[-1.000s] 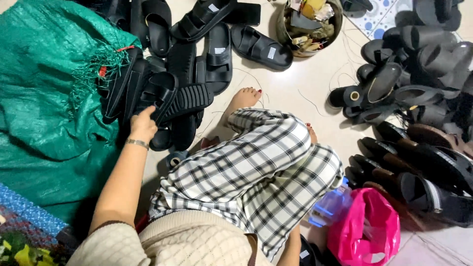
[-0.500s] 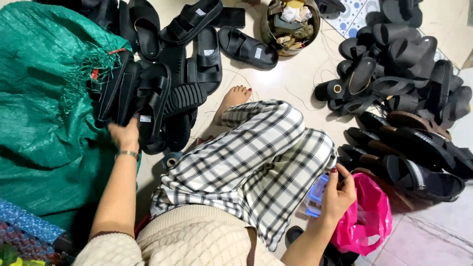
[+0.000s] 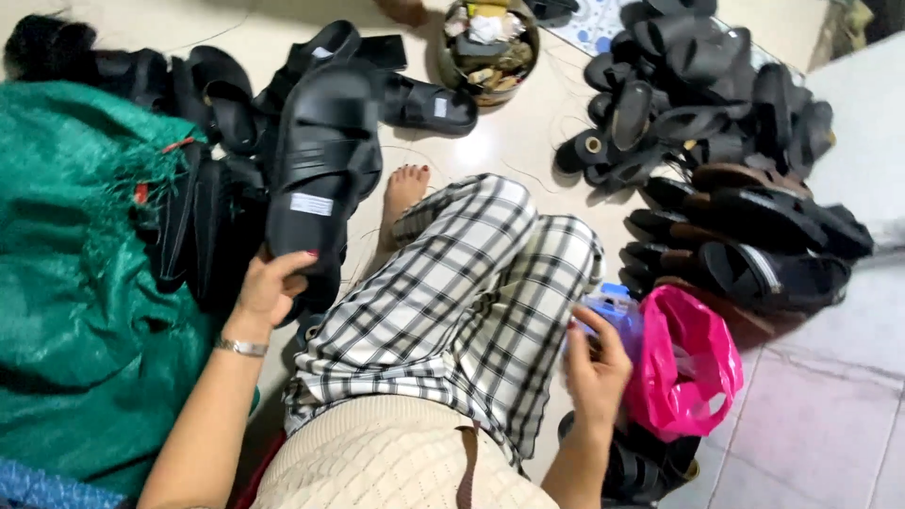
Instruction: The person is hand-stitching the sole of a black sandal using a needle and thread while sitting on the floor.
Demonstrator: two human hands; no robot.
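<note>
Head view: left hand (image 3: 269,292) lifts one black sandal (image 3: 320,165); right hand (image 3: 596,363) touches one blue packet (image 3: 617,311).

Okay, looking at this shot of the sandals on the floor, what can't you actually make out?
Head view only:
- What the right hand grips: a bluish item, blurred and part-covered by its fingers.
- Inside the pink bag: hidden by its folds.
- Bowl contents: too small.
- Heel of the black sandal: covered by the left hand.
</note>
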